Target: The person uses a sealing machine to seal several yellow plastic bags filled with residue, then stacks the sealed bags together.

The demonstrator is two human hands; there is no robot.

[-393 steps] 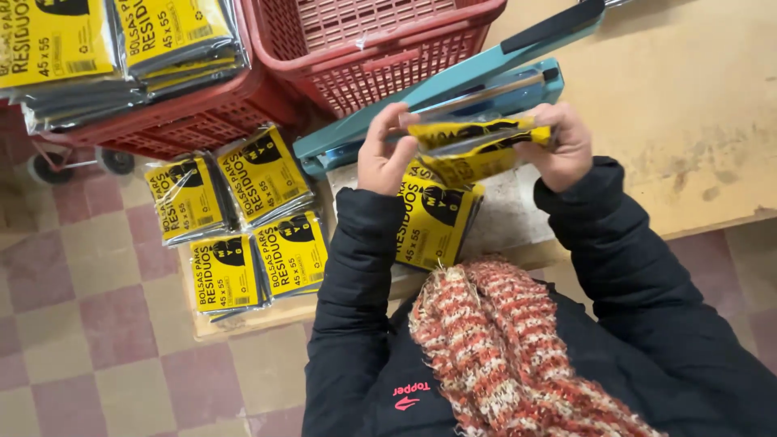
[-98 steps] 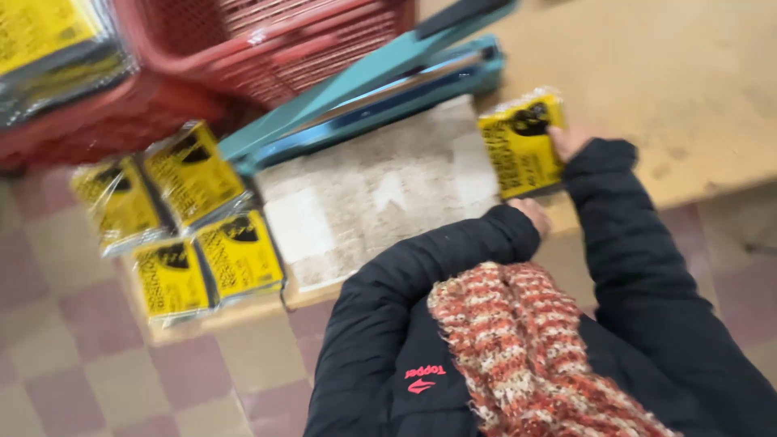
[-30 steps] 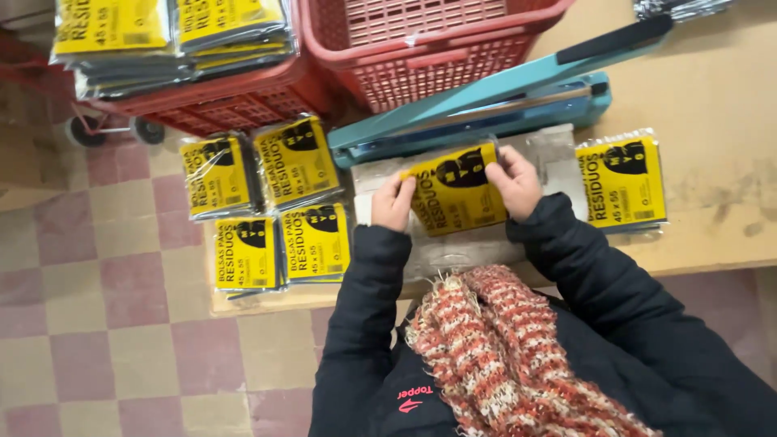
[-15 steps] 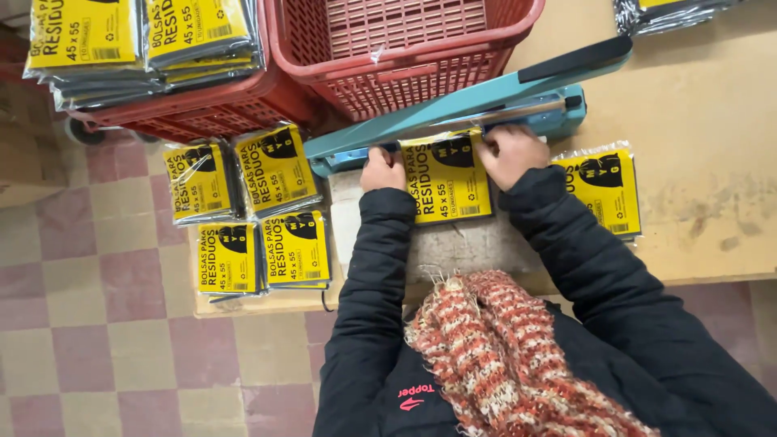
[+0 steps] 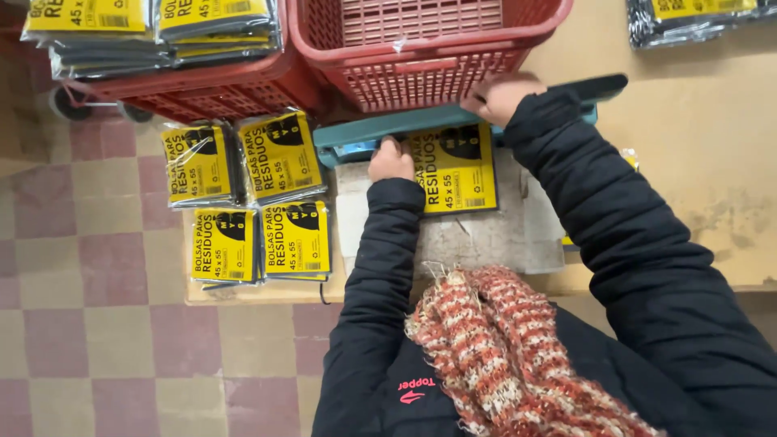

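Head view: right hand (image 5: 503,95) presses sealer arm (image 5: 453,118) on yellow packet (image 5: 453,170), left fingers (image 5: 392,159) steadying, red basket (image 5: 429,48) behind

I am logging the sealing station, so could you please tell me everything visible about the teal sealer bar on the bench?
The long teal metal-looking sealer bar lies nearly level across the wooden bench, in front of the red plastic basket. Its upper arm is pressed down shut; the right hand rests on top near its right end. The top edge of the yellow-labelled clear plastic packet is tucked under it, steadied by the left hand. Its hinge is hidden.
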